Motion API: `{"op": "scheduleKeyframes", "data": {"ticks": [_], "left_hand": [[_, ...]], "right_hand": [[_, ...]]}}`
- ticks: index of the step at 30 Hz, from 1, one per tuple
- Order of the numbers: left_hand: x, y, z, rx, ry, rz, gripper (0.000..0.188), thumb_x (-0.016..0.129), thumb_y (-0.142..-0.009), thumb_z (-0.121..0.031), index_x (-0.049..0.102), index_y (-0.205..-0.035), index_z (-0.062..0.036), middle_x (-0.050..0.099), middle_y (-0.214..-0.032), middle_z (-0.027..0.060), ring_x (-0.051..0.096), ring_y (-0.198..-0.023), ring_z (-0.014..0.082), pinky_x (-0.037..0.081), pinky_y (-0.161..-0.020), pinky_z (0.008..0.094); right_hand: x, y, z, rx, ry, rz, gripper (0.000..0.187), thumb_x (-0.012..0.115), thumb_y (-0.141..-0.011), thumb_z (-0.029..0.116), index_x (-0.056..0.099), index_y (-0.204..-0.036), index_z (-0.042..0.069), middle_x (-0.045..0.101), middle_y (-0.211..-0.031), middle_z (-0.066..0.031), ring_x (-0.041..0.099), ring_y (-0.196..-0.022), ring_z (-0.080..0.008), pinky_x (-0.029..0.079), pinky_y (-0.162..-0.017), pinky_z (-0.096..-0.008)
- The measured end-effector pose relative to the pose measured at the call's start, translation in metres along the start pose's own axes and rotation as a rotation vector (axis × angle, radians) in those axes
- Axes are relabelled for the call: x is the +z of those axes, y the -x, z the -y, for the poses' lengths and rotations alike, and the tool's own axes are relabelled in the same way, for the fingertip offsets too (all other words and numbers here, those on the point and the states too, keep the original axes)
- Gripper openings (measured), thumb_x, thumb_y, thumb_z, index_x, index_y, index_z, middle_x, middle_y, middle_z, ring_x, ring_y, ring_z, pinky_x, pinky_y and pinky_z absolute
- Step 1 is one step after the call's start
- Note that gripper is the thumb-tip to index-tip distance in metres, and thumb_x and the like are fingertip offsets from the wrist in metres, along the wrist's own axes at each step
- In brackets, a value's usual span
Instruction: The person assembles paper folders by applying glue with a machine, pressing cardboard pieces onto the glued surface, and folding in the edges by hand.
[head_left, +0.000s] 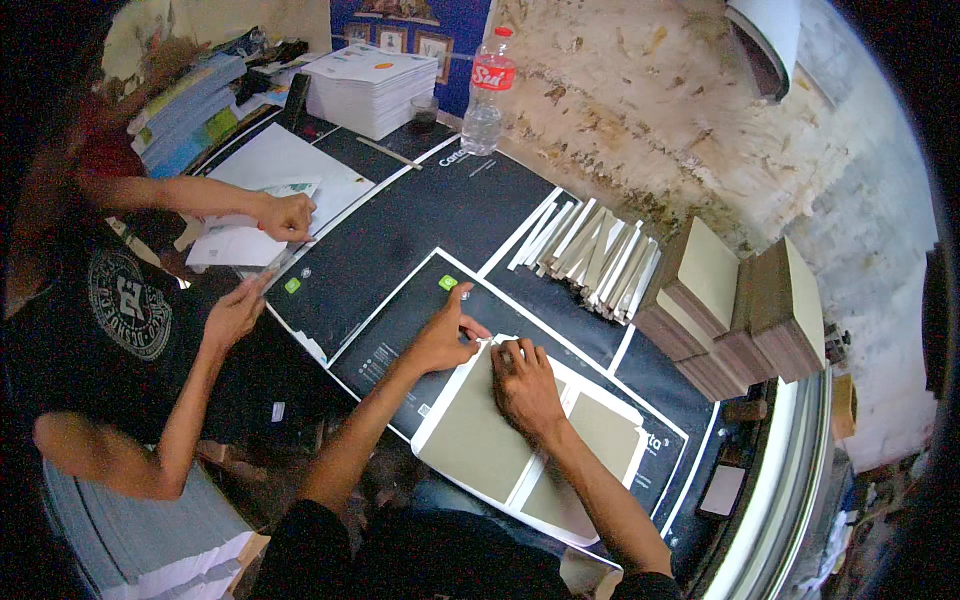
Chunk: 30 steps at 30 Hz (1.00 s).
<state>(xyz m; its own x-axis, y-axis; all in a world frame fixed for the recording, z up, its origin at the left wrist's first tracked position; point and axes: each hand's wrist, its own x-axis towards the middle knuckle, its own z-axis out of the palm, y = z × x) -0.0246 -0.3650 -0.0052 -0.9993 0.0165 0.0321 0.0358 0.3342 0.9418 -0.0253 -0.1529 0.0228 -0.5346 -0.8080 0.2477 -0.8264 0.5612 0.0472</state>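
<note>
In front of me lies a book cover blank: a white sheet with two grey-brown boards (480, 420) and a narrow strip between them, its white margins showing around the boards. My left hand (447, 335) is at its far left corner, thumb and fingers apart, fingertips touching the white edge. Curled fingers of my right hand (525, 388) press on the left board near the far edge; whatever they may hold is hidden beneath them. Under the cover is a black printed mat (385, 330) with white border lines.
Grey board stacks (700, 290) and a row of narrow board strips (590, 250) lie beyond my right hand. A water bottle (488, 100) and a paper stack (370, 90) stand at the back. On the left, a co-worker's hands (285, 215) rest on white sheets. A phone (722, 490) lies right.
</note>
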Motion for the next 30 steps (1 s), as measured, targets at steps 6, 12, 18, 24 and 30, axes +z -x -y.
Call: {"op": "scheduleKeyframes", "data": {"ticks": [6, 12, 18, 24, 30], "left_hand": [[0.003, 0.008, -0.004, 0.012, -0.023, -0.031, 0.093, 0.073, -0.082, -0.004, 0.015, -0.154, 0.0001, 0.076, -0.103, 0.0105, 0.07, -0.091, 0.0214, 0.051, -0.087, 0.0362], [0.005, 0.004, 0.01, 0.029, 0.018, -0.07, 0.092, 0.074, -0.082, -0.003, 0.016, -0.154, -0.0002, 0.075, -0.101, 0.011, 0.07, -0.091, 0.0216, 0.053, -0.088, 0.0373], [0.004, 0.005, 0.016, 0.055, 0.024, -0.069, 0.094, 0.077, -0.082, -0.004, 0.016, -0.154, -0.0005, 0.075, -0.1, 0.0115, 0.07, -0.089, 0.0211, 0.053, -0.087, 0.0368], [0.011, 0.008, -0.002, 0.043, -0.082, -0.14, 0.094, 0.08, -0.081, -0.008, 0.02, -0.152, -0.0049, 0.075, -0.091, 0.0056, 0.069, -0.083, 0.0172, 0.053, -0.081, 0.0356], [0.014, 0.008, 0.001, 0.056, -0.055, -0.173, 0.095, 0.078, -0.08, -0.005, 0.017, -0.153, -0.0046, 0.074, -0.086, 0.0048, 0.069, -0.08, 0.0168, 0.053, -0.078, 0.035]], "right_hand": [[0.006, 0.007, -0.004, 0.082, -0.373, -0.133, 0.047, 0.068, -0.08, 0.001, 0.063, -0.127, -0.002, 0.062, -0.112, -0.0186, 0.059, -0.104, -0.0356, 0.052, -0.095, -0.0442], [0.004, -0.001, -0.001, 0.054, -0.247, -0.058, 0.043, 0.067, -0.082, 0.001, 0.065, -0.125, 0.0, 0.065, -0.11, -0.0217, 0.062, -0.104, -0.0389, 0.054, -0.091, -0.046], [-0.013, -0.029, -0.028, 0.204, -0.624, 0.058, 0.033, 0.063, -0.089, 0.004, 0.064, -0.122, -0.001, 0.065, -0.101, -0.0253, 0.066, -0.091, -0.0444, 0.053, -0.082, -0.0487], [-0.005, -0.044, -0.044, 0.004, -0.541, 0.145, 0.029, 0.064, -0.084, 0.001, 0.068, -0.112, -0.002, 0.065, -0.097, -0.0242, 0.065, -0.088, -0.0437, 0.053, -0.08, -0.0483], [-0.002, -0.051, -0.046, 0.036, -0.524, 0.184, 0.025, 0.064, -0.083, 0.001, 0.071, -0.106, -0.002, 0.066, -0.097, -0.0239, 0.066, -0.09, -0.043, 0.054, -0.081, -0.0467]]}}
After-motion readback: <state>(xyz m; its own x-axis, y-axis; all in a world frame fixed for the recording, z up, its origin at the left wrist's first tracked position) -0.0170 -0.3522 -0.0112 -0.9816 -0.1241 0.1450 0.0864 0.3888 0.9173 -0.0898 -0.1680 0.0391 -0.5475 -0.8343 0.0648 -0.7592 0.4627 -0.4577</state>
